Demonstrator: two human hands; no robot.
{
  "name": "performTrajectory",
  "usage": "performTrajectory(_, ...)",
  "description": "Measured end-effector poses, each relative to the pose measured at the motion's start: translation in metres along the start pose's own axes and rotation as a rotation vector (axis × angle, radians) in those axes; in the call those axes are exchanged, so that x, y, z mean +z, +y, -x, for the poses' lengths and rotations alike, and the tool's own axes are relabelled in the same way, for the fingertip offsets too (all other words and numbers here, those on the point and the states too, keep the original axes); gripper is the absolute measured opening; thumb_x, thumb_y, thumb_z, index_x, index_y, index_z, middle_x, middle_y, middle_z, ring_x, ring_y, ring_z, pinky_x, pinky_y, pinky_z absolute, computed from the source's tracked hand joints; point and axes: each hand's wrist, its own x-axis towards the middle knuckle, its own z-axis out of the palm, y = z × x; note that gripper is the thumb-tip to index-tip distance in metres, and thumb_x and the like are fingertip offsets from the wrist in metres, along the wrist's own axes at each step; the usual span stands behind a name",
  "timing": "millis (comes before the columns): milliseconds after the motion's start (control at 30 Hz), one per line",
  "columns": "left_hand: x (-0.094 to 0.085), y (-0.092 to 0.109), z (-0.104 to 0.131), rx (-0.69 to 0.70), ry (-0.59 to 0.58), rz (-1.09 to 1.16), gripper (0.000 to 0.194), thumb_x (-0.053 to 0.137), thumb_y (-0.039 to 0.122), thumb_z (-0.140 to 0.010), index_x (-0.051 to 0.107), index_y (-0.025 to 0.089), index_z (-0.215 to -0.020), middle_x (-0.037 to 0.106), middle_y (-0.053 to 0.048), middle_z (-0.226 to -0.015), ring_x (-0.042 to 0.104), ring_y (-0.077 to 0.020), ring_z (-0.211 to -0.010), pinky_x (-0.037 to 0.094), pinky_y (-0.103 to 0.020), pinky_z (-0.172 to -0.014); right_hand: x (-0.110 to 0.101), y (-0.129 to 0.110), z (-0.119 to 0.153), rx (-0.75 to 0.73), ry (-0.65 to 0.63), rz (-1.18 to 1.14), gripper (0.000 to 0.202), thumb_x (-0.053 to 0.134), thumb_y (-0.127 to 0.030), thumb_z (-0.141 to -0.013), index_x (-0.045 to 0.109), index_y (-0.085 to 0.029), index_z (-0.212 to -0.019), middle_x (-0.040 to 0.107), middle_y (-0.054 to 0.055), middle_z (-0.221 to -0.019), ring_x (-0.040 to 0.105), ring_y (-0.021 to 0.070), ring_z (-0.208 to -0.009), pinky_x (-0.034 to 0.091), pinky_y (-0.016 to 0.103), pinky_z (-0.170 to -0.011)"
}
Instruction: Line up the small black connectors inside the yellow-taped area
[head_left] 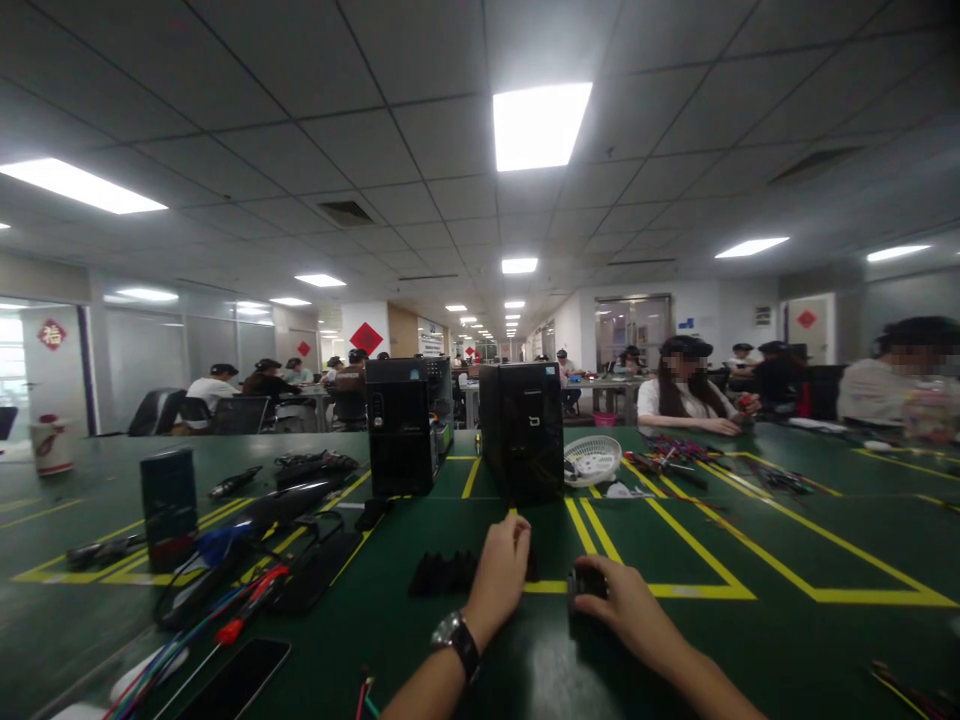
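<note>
Hands are seen low at centre on the green tabletop; the left hand is laid, fingers curled, on a ridged black block; the right hand is wrapped round a small black part beside a yellow line. Both pieces are judged stiff and light, possibly finned; grip is best taken at the side edges; a black computer tower stands just behind.
</note>
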Motion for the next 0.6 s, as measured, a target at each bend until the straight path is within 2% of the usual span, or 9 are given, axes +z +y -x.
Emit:
performTrajectory(67, -0.037, -0.006, -0.003, 0.032, -0.010, -0.104, 0.034, 0.045, 0.046, -0.082, 0.060, 0.023, -0.101, 0.058, -0.009, -0.110, 0.048, -0.0255, -0.107, 0.031, -0.038, -0.096, 0.004, 0.012, -0.014, -0.002, -0.020, 0.018, 0.047, 0.061, -0.031, -0.070, 0.060, -0.012, -0.113, 0.065, 0.013, -0.114, 0.057, 0.0260, -0.107, 0.040, 0.036, -0.094)
performTrajectory(133, -0.070, -0.017, -0.002, 0.049, -0.075, -0.348, 0.041, 0.044, 0.048, -0.082, 0.057, 0.026, -0.114, 0.052, -0.008, -0.125, 0.040, -0.0270, -0.120, 0.026, -0.042, -0.101, 0.011, 0.019, -0.027, -0.016, -0.032, 0.020, 0.047, 0.059, -0.032, -0.072, 0.059, -0.012, -0.114, 0.065, 0.013, -0.114, 0.057, 0.0260, -0.107, 0.041, 0.036, -0.094)
performTrajectory(200, -0.093, -0.030, 0.002, 0.046, -0.152, -0.588, 0.047, 0.039, 0.051, -0.084, 0.049, 0.030, -0.124, 0.045, -0.006, -0.138, 0.028, -0.0278, -0.132, 0.020, -0.049, -0.106, 0.017, 0.020, -0.039, -0.041, -0.038, 0.024, 0.046, 0.056, -0.034, -0.074, 0.059, -0.010, -0.115, 0.063, 0.014, -0.115, 0.056, 0.0260, -0.109, 0.039, 0.036, -0.096)
performTrajectory(267, -0.106, -0.043, 0.006, 0.027, -0.222, -0.712, 0.050, 0.036, 0.055, -0.084, 0.043, 0.035, -0.130, 0.037, -0.004, -0.145, 0.018, -0.0287, -0.138, 0.012, -0.055, -0.108, 0.023, 0.016, -0.047, -0.093, -0.023, 0.048, 0.053, 0.057, -0.033, -0.074, 0.054, -0.011, -0.122, 0.056, 0.015, -0.126, 0.049, 0.0262, -0.117, 0.033, 0.037, -0.102)
performTrajectory(333, -0.108, -0.052, 0.010, 0.005, -0.277, -0.739, 0.054, 0.036, 0.060, -0.082, 0.039, 0.040, -0.132, 0.032, -0.003, -0.149, 0.013, -0.0302, -0.140, 0.008, -0.061, -0.107, 0.029, 0.009, -0.054, -0.171, -0.016, 0.095, 0.062, 0.058, -0.035, -0.074, 0.043, -0.019, -0.133, 0.044, 0.011, -0.139, 0.039, 0.0254, -0.126, 0.027, 0.038, -0.106)
performTrajectory(400, -0.102, -0.058, 0.010, -0.006, -0.312, -0.740, 0.057, 0.035, 0.064, -0.080, 0.035, 0.043, -0.133, 0.030, -0.003, -0.150, 0.012, -0.0319, -0.140, 0.007, -0.065, -0.105, 0.035, 0.001, -0.058, -0.240, -0.046, 0.142, 0.065, 0.058, -0.039, -0.076, 0.036, -0.029, -0.137, 0.035, 0.006, -0.146, 0.034, 0.0253, -0.130, 0.025, 0.041, -0.107)
performTrajectory(500, -0.089, -0.062, 0.008, -0.003, -0.342, -0.746, 0.059, 0.036, 0.067, -0.078, 0.035, 0.045, -0.133, 0.032, -0.005, -0.149, 0.015, -0.0351, -0.139, 0.010, -0.068, -0.102, 0.045, -0.007, -0.061, -0.287, -0.129, 0.149, 0.055, 0.056, -0.037, -0.078, 0.043, -0.032, -0.132, 0.047, 0.005, -0.137, 0.041, 0.0249, -0.125, 0.030, 0.041, -0.103)
performTrajectory(600, -0.082, -0.065, 0.004, -0.006, -0.353, -0.759, 0.054, 0.037, 0.064, -0.080, 0.039, 0.046, -0.131, 0.039, -0.005, -0.145, 0.023, -0.0360, -0.136, 0.015, -0.068, -0.101, 0.046, -0.002, -0.062, -0.280, -0.130, 0.111, 0.049, 0.057, -0.031, -0.078, 0.049, -0.029, -0.127, 0.058, 0.005, -0.124, 0.049, 0.0240, -0.115, 0.034, 0.038, -0.098)
